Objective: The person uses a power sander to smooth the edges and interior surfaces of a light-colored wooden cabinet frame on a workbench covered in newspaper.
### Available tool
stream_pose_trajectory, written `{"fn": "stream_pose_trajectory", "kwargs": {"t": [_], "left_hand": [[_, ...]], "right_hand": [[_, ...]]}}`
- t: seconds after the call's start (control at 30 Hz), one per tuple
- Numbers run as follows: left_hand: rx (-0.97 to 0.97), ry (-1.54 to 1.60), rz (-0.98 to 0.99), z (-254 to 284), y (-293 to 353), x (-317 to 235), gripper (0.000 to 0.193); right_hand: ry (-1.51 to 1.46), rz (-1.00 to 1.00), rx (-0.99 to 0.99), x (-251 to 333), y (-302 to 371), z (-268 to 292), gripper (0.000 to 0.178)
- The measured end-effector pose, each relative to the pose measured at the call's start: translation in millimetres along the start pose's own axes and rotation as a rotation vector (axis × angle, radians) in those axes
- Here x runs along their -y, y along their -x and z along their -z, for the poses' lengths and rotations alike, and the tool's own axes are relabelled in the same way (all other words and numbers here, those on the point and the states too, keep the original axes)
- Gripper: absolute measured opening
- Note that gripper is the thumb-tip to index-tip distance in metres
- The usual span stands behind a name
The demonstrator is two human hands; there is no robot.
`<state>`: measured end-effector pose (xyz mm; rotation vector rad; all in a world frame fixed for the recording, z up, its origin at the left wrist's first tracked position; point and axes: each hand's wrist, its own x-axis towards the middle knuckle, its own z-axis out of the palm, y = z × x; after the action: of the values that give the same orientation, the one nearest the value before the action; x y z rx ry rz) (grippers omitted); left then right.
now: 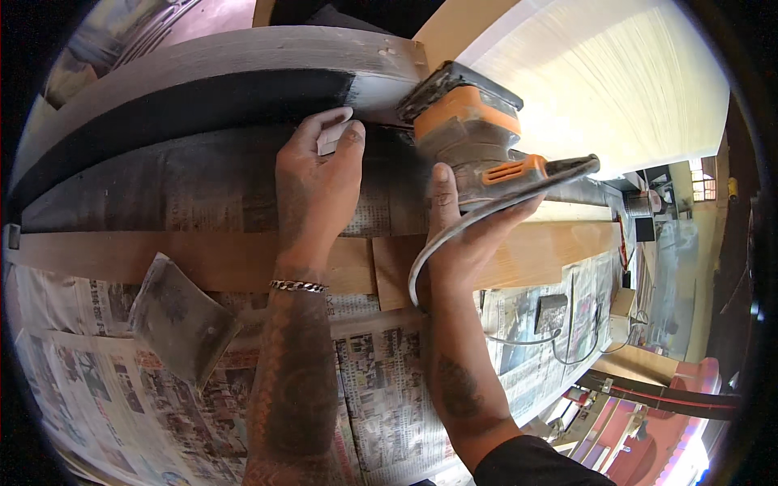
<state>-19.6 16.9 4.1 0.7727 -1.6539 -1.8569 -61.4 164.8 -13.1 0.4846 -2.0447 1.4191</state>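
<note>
Looks to me like a sanding step on this curved board (215, 50). The right hand (466, 231) is wrapped around an orange and dark grey power sander (470, 134), thumb up on the body, pad end tipped up near the board's right end. Can't tell if the pad is actually touching, or if the thing is running. The left hand (324, 170) is well apart from the sander, pinching a small pale piece (331, 139) between thumb and fingers, right by where the black face gives way to a pale patch (387, 93) — maybe folded abrasive, can't say for sure. Newspaper (389, 397) lies underneath, with a loose grey sheet (182, 324) on it.

My guess is the next move calls for laying the pad flat to that curve, light pressure, and keeping the grey cord (486, 212) clear — it loops right across the right wrist.
</note>
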Motion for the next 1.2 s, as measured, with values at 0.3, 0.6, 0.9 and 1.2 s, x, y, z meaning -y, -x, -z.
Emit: {"fn": "stream_pose_trajectory", "kwargs": {"t": [0.3, 0.6, 0.9, 1.2], "left_hand": [[0.021, 0.076, -0.110, 1, -6, 18, 0.034], [0.018, -0.017, -0.088, 4, -2, 11, 0.035], [0.041, 0.008, -0.088, 1, 4, 3, 0.036], [0.064, 0.118, 0.003, 3, 0, 8, 0.036]], "right_hand": [[0.078, 0.086, 0.098, 3, 3, 2, 0.123], [0.039, 0.044, 0.149, 7, 3, 2, 0.123], [0.121, 0.132, 0.041, 6, -7, 4, 0.124], [0.355, 0.427, -0.011, 57, -55, 13, 0.105]]}}
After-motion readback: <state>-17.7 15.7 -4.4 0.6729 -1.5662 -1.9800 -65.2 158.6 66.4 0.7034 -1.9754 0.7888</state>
